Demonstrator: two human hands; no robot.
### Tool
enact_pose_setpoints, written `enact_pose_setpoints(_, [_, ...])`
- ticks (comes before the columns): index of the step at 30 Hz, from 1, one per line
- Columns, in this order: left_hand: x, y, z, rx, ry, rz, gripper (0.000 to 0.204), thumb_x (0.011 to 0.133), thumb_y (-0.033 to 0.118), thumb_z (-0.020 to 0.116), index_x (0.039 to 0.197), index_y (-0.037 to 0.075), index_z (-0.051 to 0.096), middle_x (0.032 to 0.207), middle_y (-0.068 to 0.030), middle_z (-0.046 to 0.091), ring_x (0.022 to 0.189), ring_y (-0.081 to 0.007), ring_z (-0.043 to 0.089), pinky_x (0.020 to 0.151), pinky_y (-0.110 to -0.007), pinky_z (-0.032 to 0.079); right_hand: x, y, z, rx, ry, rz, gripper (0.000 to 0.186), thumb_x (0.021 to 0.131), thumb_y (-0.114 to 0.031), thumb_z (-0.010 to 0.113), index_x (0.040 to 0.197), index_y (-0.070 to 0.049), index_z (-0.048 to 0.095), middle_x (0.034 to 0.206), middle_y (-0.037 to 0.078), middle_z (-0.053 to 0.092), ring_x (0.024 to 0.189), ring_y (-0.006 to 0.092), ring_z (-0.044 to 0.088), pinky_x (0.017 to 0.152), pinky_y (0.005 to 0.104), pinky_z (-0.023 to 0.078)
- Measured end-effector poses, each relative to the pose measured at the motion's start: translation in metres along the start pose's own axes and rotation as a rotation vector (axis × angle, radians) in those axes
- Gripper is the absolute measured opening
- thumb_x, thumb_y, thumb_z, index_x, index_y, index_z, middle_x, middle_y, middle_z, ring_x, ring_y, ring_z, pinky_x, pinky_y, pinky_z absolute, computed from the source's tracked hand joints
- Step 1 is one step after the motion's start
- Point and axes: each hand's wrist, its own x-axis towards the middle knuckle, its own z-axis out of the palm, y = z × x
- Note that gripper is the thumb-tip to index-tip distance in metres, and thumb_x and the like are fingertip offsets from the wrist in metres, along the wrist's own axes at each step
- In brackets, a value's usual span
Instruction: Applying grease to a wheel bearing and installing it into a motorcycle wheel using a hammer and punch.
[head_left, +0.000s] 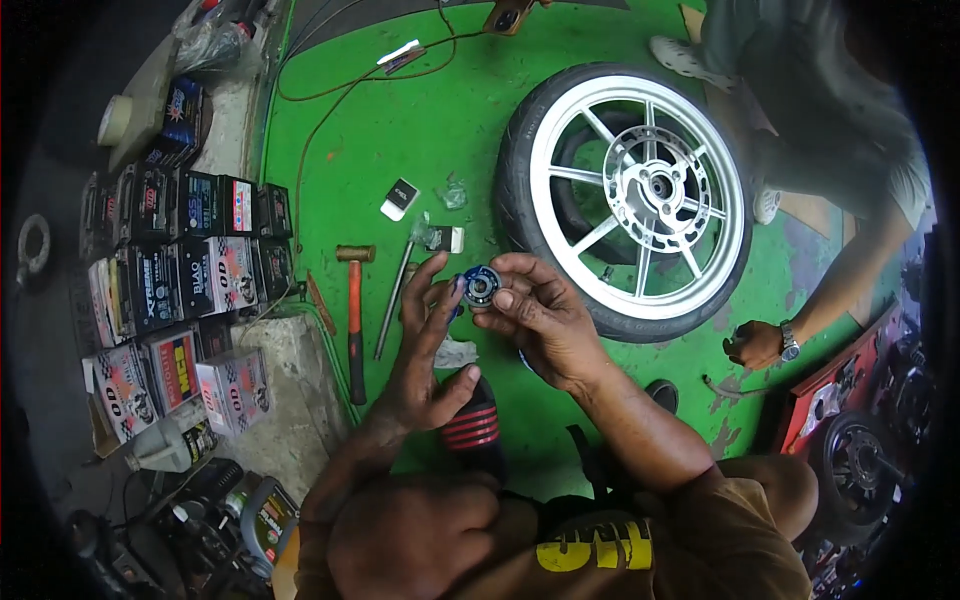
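My right hand (535, 310) is closed on a small metal ring bearing (482, 287) with blue on it, held face up between thumb and fingers. My left hand (425, 345) is open beside it, thumb stretched out, a fingertip smeared blue at the bearing's left side. Beyond my hands, on the green floor, lie a hammer (354, 335) with a red handle, a metal rod (390, 316), small black-and-white boxes (400, 198) and crumpled clear plastic (450, 195). A silver spoked wheel with a tyre and brake disc (593, 127) lies flat to the upper right.
Stacked battery boxes (160, 290) line a ledge at the left, oil containers (262, 515) below them. Another person (820, 150) crouches at the right, a hand (750, 342) low near the wheel. A red board (825, 385) and dark wheels (850, 465) stand at far right. A cable (330, 98) crosses the floor.
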Motion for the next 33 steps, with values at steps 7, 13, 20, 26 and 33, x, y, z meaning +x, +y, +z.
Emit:
enact_pose_setpoints(7, [-0.003,-0.007,0.001,0.165,0.012,-0.010,0.085,0.074,0.010,0.063,0.152,0.014,0.029,0.154,-0.0257,0.011,0.129,-0.0406,0.036,0.104,-0.051,0.036,0.000,0.005,-0.001,-0.008,-0.004,0.014,0.032,0.092,-0.007,0.063,0.123,-0.007,0.052,0.111,0.006,0.062,0.100,0.0176,0.063,0.090,0.0330,0.055])
enact_pose_setpoints(13, [-0.008,-0.004,-0.008,0.413,-0.053,-0.062,0.085,0.071,0.009,0.065,0.150,0.015,0.034,0.153,-0.0264,0.014,0.127,-0.0399,0.039,0.100,-0.047,0.040,0.001,0.003,-0.009,-0.034,0.015,-0.013,0.033,0.092,-0.008,0.064,0.123,-0.007,0.052,0.110,0.007,0.062,0.099,0.0172,0.063,0.089,0.0326,0.055])
enact_pose_setpoints(20, [0.007,-0.004,-0.011,0.414,0.113,0.025,0.093,0.070,0.005,0.065,0.153,0.011,0.023,0.150,-0.0311,0.014,0.125,-0.0420,0.040,0.102,-0.049,0.040,0.002,0.006,-0.003,-0.031,0.000,0.026,0.031,0.093,-0.007,0.063,0.122,-0.007,0.052,0.107,0.006,0.063,0.097,0.0172,0.065,0.088,0.0317,0.055])
enact_pose_setpoints(26, [0.009,-0.020,-0.004,0.680,0.149,0.127,0.096,0.070,0.006,0.067,0.153,0.025,0.023,0.149,-0.0312,0.020,0.129,-0.0467,0.037,0.101,-0.053,0.039,0.000,0.008,0.003,0.023,-0.010,0.061,0.033,0.092,-0.008,0.065,0.122,-0.005,0.052,0.106,0.006,0.064,0.097,0.0176,0.065,0.087,0.0322,0.055])
enact_pose_setpoints(33, [-0.011,-0.016,-0.014,0.886,0.046,0.094,0.088,0.071,0.006,0.066,0.149,0.032,0.034,0.149,-0.0255,0.025,0.129,-0.0429,0.039,0.102,-0.054,0.037,-0.001,0.002,-0.006,-0.017,0.023,0.034,0.035,0.091,-0.010,0.067,0.123,-0.005,0.053,0.105,0.005,0.064,0.096,0.0167,0.064,0.089,0.0334,0.053])
